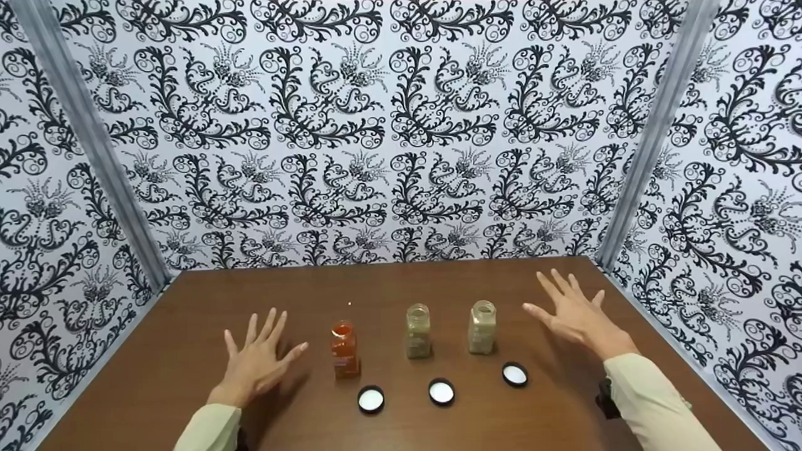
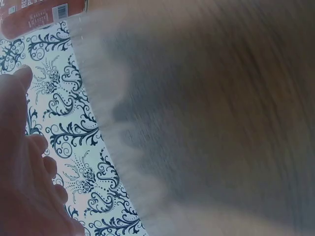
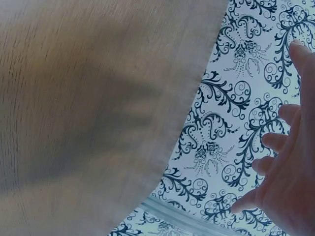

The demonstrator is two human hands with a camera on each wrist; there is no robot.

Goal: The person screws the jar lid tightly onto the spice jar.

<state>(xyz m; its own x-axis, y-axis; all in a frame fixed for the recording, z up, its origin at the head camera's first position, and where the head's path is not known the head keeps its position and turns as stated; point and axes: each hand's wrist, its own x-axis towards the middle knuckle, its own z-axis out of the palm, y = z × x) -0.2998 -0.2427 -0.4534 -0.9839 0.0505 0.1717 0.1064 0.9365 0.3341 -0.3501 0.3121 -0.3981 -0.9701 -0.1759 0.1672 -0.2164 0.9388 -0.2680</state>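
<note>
On the brown table stand three uncapped glass spice jars: one with orange-red contents (image 1: 345,352), a green one (image 1: 418,333) in the middle and a paler green one (image 1: 482,329) to the right. My left hand (image 1: 255,362) hovers left of the orange-red jar, its fingers spread and holding nothing. Over the table's right side, beyond the pale green jar, my right hand (image 1: 576,314) is likewise spread with nothing in it. In the left wrist view the labelled side of the orange-red jar (image 2: 37,14) shows at the top corner, beyond the thumb.
Three black lids lie white side up in front of the jars: a left lid (image 1: 371,399), a middle lid (image 1: 442,392) and a right lid (image 1: 515,374). Panels with black scroll patterns (image 1: 388,125) wall in the table (image 1: 282,288) at the back and both sides.
</note>
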